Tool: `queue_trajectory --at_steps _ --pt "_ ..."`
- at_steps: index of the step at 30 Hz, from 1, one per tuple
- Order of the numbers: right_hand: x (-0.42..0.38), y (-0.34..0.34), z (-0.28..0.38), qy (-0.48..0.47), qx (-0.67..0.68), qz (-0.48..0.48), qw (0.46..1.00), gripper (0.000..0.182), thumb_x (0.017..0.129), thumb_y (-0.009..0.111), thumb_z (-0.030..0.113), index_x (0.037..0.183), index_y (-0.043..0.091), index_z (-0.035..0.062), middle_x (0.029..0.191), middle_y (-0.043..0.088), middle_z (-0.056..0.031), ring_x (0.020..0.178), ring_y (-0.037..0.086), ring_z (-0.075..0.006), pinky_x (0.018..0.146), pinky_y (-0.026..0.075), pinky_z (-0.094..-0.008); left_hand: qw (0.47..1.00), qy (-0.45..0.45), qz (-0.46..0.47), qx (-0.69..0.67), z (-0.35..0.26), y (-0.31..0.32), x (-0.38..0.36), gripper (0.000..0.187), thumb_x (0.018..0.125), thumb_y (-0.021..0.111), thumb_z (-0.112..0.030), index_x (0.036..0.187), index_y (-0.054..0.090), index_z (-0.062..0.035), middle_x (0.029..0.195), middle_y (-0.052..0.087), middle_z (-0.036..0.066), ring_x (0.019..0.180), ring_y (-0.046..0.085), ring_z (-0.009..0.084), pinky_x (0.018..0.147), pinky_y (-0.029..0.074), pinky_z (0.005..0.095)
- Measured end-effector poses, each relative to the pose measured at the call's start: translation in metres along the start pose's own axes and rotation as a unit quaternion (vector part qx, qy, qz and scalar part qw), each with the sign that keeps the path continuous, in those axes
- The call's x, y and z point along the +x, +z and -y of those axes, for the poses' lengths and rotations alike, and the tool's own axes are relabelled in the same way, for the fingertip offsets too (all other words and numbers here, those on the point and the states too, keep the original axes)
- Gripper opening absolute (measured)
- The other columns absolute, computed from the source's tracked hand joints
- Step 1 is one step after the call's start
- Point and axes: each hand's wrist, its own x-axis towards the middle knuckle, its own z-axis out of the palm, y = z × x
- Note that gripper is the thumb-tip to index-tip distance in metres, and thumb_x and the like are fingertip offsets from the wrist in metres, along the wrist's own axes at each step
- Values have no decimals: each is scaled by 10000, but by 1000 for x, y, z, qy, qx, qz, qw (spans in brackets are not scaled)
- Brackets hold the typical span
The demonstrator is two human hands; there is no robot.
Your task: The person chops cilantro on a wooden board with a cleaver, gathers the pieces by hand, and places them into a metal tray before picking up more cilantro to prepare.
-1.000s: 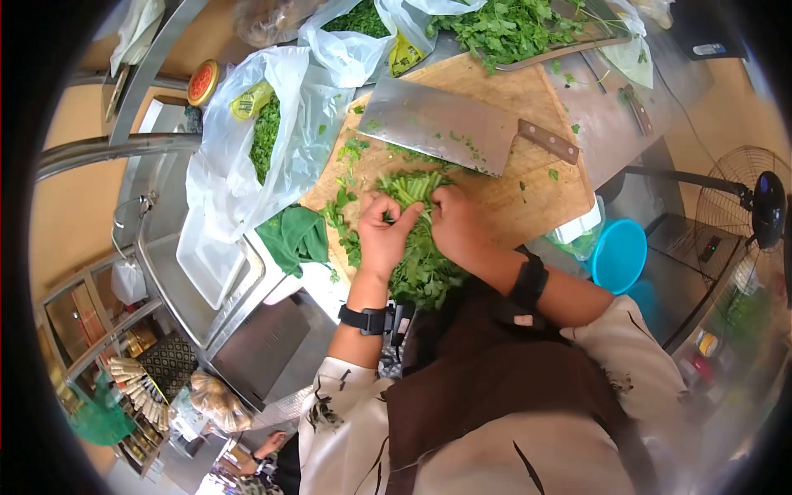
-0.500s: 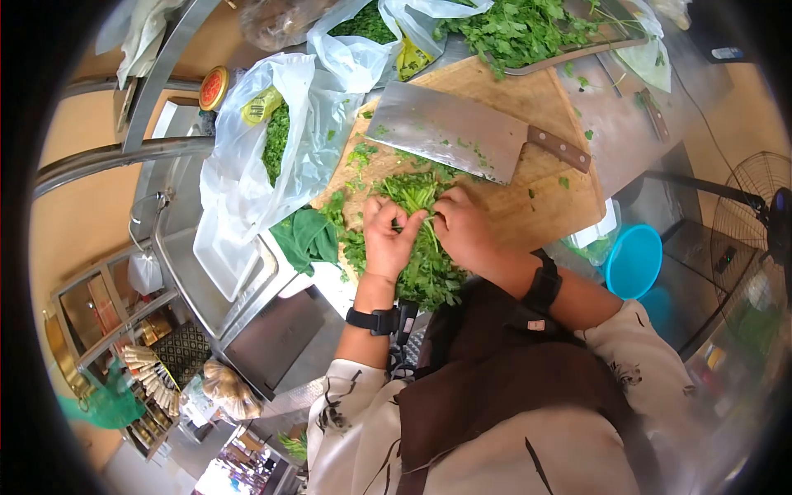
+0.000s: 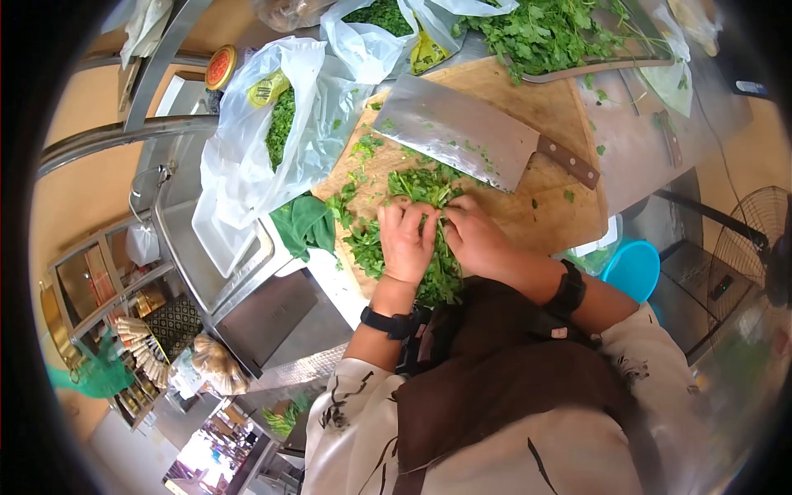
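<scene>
My left hand and my right hand meet at the near part of a wooden cutting board. Both have their fingers closed on a bunch of leafy green herbs that looks like cilantro. Stems and leaves stick out beyond my fingertips, and more leaves spread beneath and behind the hands. The exact pinch is partly hidden by the fingers. Just beyond the bunch, a cleaver lies flat on the board, its wooden handle to the right and green bits on its blade.
Plastic bags with chopped greens stand at the left and back. A tray of leafy herbs sits at the back right. A green cloth lies left of the board, near a sink. At right are a blue bucket and fan.
The view has shifted slightly. My left hand has moved right, close against my right hand, and the fingers of both now meet over the herb bunch. The cleaver stays on the board.
</scene>
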Motion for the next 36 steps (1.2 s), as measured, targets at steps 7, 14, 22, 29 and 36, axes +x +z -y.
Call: queue_trajectory --at_steps 7,14,22,29,36 --pt "-3 -107 -4 -127 -207 -137 960 171 804 629 80 967 592 44 950 597 -154 856 599 -343 738 503 -436 999 19 -17 25 -5 5 1 153 734 781 -105 834 666 -120 884 488 111 866 485 313 748 411 406" --pt "25 -152 -55 -98 -368 -88 920 311 770 658 59 1063 558 25 1012 563 -175 956 558 -354 844 464 -460 1000 3 -22 -13 -4 1 9 159 691 772 -68 769 640 -110 851 493 93 823 480 307 733 420 405" --pt "68 -187 -13 330 155 254 896 222 826 657 108 982 537 5 634 548 -62 475 543 -173 433 447 -315 998 -30 -16 -53 -2 -3 11 146 695 763 -61 738 629 -96 850 498 89 856 491 313 751 431 397" --pt "15 -164 23 122 -116 216 962 191 923 570 191 980 563 9 653 568 -79 516 570 -208 512 487 -352 998 -2 -24 -60 0 -5 12 179 700 783 -72 758 615 -68 846 481 114 851 483 320 745 432 405" --pt "-17 -151 92 -103 -346 205 910 312 877 519 67 1178 564 -2 802 607 -157 702 605 -352 594 503 -431 999 19 -23 -45 -3 -7 17 188 724 690 -27 905 642 -23 975 573 155 957 520 376 853 446 440"
